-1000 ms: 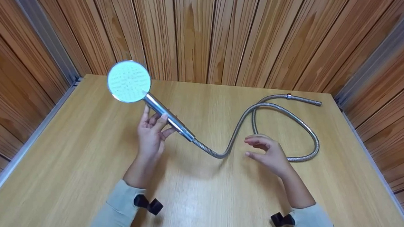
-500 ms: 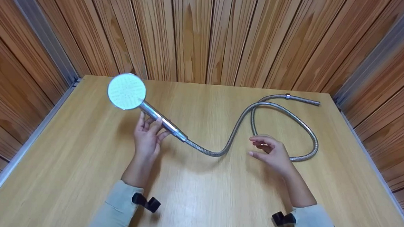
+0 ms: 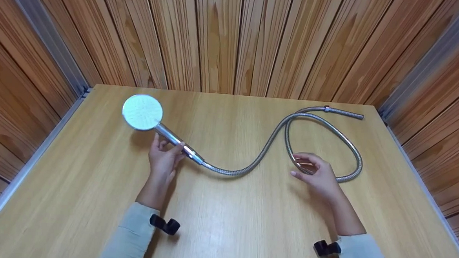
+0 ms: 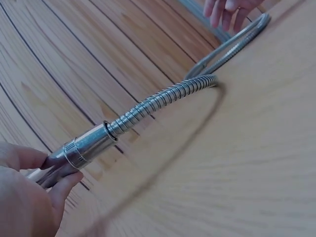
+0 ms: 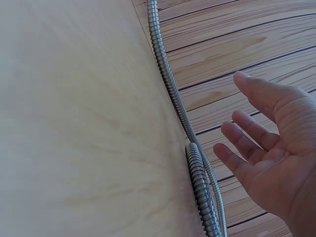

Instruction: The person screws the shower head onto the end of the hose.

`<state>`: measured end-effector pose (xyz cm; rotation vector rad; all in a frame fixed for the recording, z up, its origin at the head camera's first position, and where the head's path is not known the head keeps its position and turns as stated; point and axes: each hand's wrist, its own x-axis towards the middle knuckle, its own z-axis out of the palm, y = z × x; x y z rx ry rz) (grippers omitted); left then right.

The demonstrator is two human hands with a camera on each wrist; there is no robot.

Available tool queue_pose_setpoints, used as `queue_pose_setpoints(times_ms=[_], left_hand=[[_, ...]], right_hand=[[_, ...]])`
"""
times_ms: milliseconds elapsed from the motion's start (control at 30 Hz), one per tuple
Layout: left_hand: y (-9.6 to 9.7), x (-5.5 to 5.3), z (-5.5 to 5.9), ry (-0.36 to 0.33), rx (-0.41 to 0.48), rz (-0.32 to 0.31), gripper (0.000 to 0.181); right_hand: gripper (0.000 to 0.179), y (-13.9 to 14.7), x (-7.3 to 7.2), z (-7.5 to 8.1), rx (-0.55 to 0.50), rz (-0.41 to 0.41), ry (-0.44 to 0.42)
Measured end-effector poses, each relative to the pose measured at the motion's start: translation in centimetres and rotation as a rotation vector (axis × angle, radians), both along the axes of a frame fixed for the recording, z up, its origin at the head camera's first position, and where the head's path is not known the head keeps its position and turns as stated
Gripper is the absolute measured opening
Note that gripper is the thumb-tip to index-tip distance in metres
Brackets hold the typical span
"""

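Note:
My left hand [image 3: 162,160] grips the chrome handle of a shower head [image 3: 142,112], thumb on top and fingers beneath. Its round pale face tilts up toward the head camera, at the table's far left. From the handle's lower end runs a ribbed metal hose [image 3: 231,172], which is joined to it in the left wrist view. The hose curves right and makes a loop on the table. Above the near side of that loop hovers my right hand [image 3: 319,177], its fingers loosely bent and holding nothing. In the right wrist view the right hand [image 5: 276,148] is apart from the hose.
The light wooden table [image 3: 225,215] backs onto a wood-panelled wall [image 3: 218,38], with more panelling at both sides. At the back right lies the hose's free end with a small metal collar [image 3: 326,109]. Black wrist mounts sit on both sleeves.
My left hand has brought the shower head down and slightly left, lower toward the table. The hose near the handle sags flatter. My right hand has shifted a little to the right.

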<state>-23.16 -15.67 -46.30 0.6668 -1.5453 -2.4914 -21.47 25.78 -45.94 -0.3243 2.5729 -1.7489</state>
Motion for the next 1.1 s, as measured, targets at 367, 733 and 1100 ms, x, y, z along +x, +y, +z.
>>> queue_pose_setpoints(times_ms=[367, 733, 1100], left_hand=[[-0.3, -0.7, -0.9, -0.069, -0.122, -0.014, 0.094], [-0.8, -1.2, -1.5, -0.136, -0.332, -0.062, 0.08], [-1.2, -1.4, -1.3, -0.098, -0.881, -0.116, 0.052]], right_hand=[[0.052, 0.7, 0.4, 0.1, -0.008, 0.01, 0.015], [0.054, 0.5, 0.7, 0.8, 0.012, 0.022, 0.023], [0.05, 0.7, 0.8, 0.5, 0.032, 0.018, 0.06]])
